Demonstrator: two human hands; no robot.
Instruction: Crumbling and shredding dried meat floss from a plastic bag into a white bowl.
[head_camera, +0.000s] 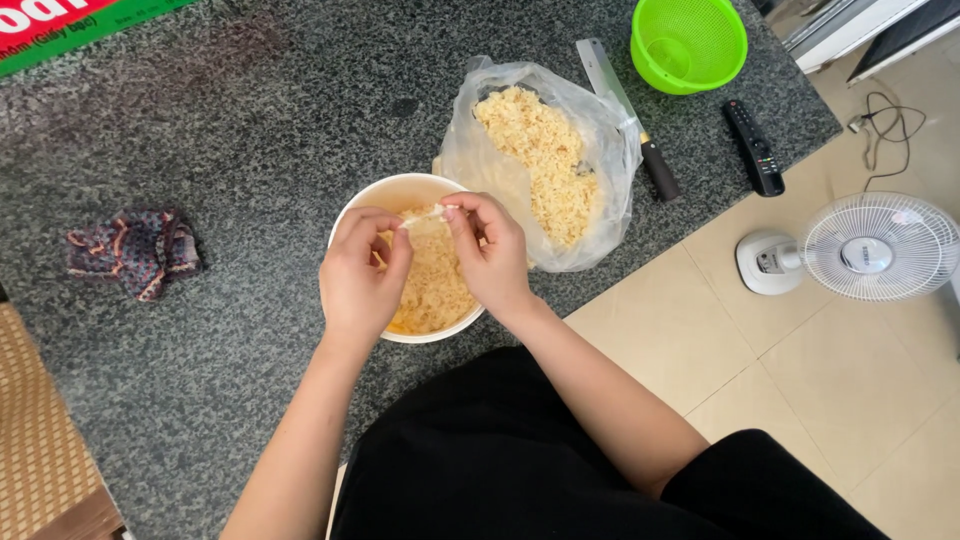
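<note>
1. The left hand hovers over a white bowl, its fingers curled and pinching one end of a small pale piece of food.
2. The right hand pinches the other end of the same piece, thumb and fingertips closed on it, so the piece is held between the two hands just above the bowl's far rim.
3. The bowl sits on a dark speckled stone counter, near its front edge, and holds a heap of yellowish shredded food.
4. Just beside the bowl, touching it on the right, lies an open clear plastic bag with more of the same yellowish shreds inside.
5. A knife with a dark handle lies behind the bag, partly under it.
6. A green plastic strainer stands at the far corner, and a black remote lies near the counter's right edge.
7. A patterned dark cloth is crumpled on the counter, well apart to the left.
8. A small white fan stands on the tiled floor to the right.
</note>
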